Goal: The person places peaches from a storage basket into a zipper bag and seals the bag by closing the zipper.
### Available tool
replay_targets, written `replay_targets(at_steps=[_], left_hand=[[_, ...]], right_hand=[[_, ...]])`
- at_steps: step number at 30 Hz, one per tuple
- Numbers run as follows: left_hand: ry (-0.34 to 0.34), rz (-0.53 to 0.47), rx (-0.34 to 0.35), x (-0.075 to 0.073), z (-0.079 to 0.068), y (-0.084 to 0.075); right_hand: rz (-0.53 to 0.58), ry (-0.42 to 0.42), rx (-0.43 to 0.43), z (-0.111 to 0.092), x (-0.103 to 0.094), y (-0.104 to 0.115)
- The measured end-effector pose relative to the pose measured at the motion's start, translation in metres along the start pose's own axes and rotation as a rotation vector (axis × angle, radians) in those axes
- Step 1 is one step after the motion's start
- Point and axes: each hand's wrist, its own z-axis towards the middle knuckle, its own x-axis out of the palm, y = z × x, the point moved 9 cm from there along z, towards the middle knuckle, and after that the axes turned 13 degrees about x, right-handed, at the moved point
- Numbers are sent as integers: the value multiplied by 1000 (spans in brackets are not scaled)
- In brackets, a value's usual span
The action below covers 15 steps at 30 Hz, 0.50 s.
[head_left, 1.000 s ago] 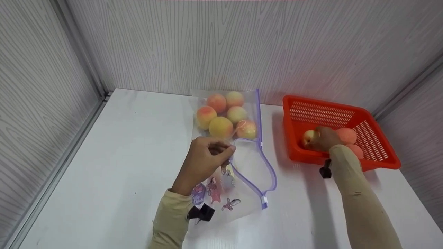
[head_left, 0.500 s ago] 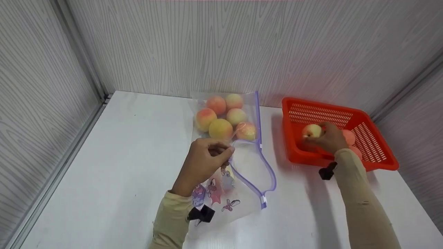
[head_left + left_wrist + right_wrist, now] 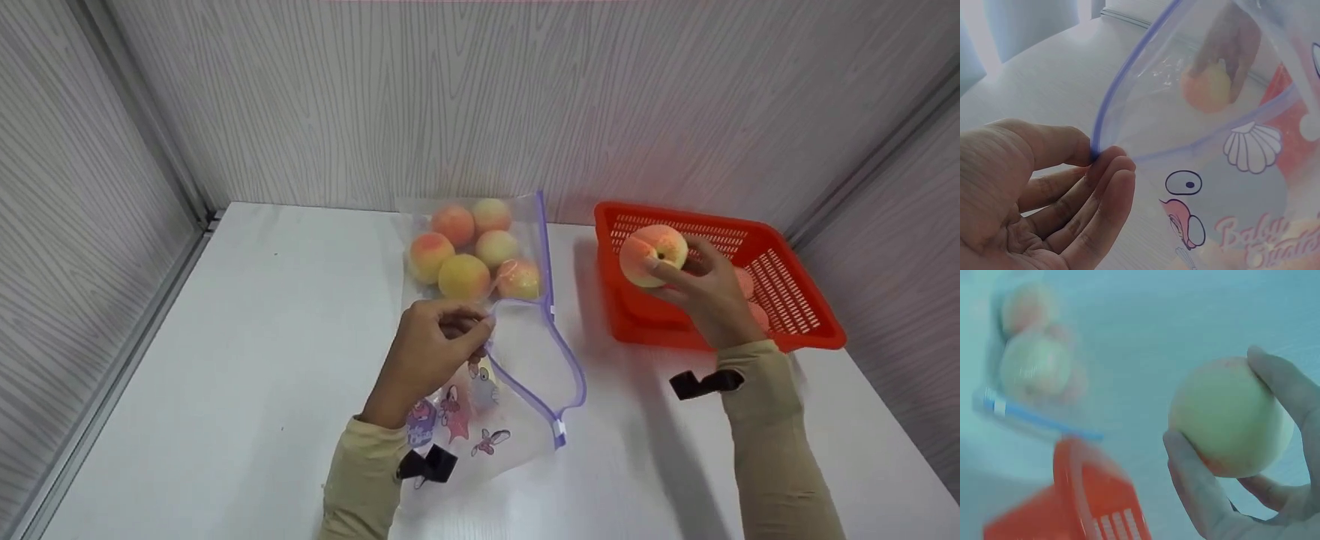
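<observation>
My left hand (image 3: 439,352) pinches the purple zip edge of a clear zip bag (image 3: 529,356) between thumb and fingers, and the bag's mouth gapes wide. Cartoon prints and lettering show on its side in the left wrist view. Several peaches (image 3: 465,277) lie in the far part of the bag. Over the left side of the red basket (image 3: 810,300), my right hand (image 3: 709,289) holds a yellow-and-pink peach (image 3: 651,251) by its sides. The right wrist view shows thumb and fingers spread around that peach (image 3: 1230,416).
More peaches (image 3: 756,315) lie in the red basket, partly hidden by the right hand. The white table (image 3: 300,360) meets a grey wood-grain panel (image 3: 450,97) at the back and more panels at both sides.
My right hand has lifted the peach up out of the basket, moving it a little left and above the rim. My left hand keeps its hold on the bag's edge.
</observation>
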Motion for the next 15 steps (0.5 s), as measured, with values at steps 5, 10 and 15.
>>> replay_targets(at_steps=[5, 10, 15], left_hand=[[-4, 0, -4, 0, -1, 1], [4, 5, 5, 1, -1, 0], [15, 1, 17, 3, -1, -2]], right_hand=[[33, 144, -33, -12, 31, 5], [-2, 232, -64, -26, 52, 7], [-133, 345, -113, -42, 75, 7]])
